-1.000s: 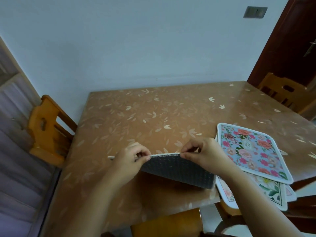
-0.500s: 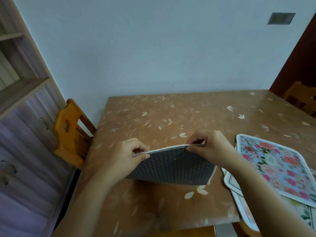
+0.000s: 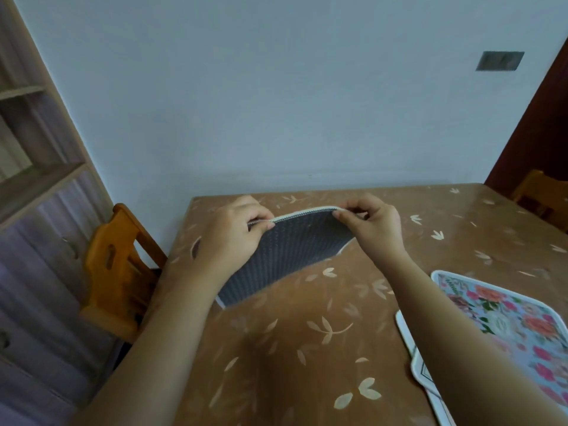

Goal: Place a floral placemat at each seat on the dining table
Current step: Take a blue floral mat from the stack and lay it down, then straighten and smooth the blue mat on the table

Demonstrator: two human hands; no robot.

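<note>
Both my hands hold one placemat (image 3: 289, 256) by its top edge, tilted above the far left part of the dining table (image 3: 307, 348). Only its grey woven underside with a white rim faces me; the floral side is hidden. My left hand (image 3: 233, 238) pinches the left part of that edge, my right hand (image 3: 372, 226) the right part. The mat's lower corner hangs just over or on the tabletop; I cannot tell which. A stack of floral placemats (image 3: 516, 327) lies at the table's right edge, pink flowers on top.
An orange wooden chair (image 3: 120, 272) stands at the table's left side, next to a shelf unit (image 3: 37, 186). Another wooden chair (image 3: 541, 195) is at the far right by a dark door (image 3: 541, 130). The table's far edge is against a pale wall.
Both hands have carried the held placemat away from me toward the table's far left, by the left chair. The view has shifted left, and the floral stack now sits further right.
</note>
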